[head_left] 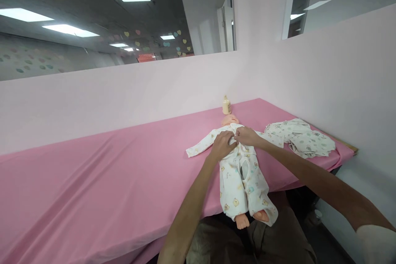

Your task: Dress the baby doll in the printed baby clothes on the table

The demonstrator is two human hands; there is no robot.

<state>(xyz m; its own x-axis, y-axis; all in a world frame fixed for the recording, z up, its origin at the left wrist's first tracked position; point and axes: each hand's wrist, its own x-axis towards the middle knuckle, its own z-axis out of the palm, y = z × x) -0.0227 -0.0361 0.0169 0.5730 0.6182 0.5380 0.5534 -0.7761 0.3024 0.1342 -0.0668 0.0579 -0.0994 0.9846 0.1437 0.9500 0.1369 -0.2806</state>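
Note:
A baby doll lies on its back, its head toward the wall and its feet over the table's front edge. It wears a white printed baby jacket with the sleeves spread out, and matching split-crotch pants. My left hand rests on the doll's chest, fingers curled on the front of the jacket. Close beside it, my right hand is closed in a pinch at the jacket's front opening. The fingertips meet near the middle of the chest, and they hide the fastening there.
The pink-covered table runs along a white wall. A cream pump bottle stands behind the doll's head. White printed baby clothes lie crumpled at the right, near the table's edge. Windows are set in the walls above.

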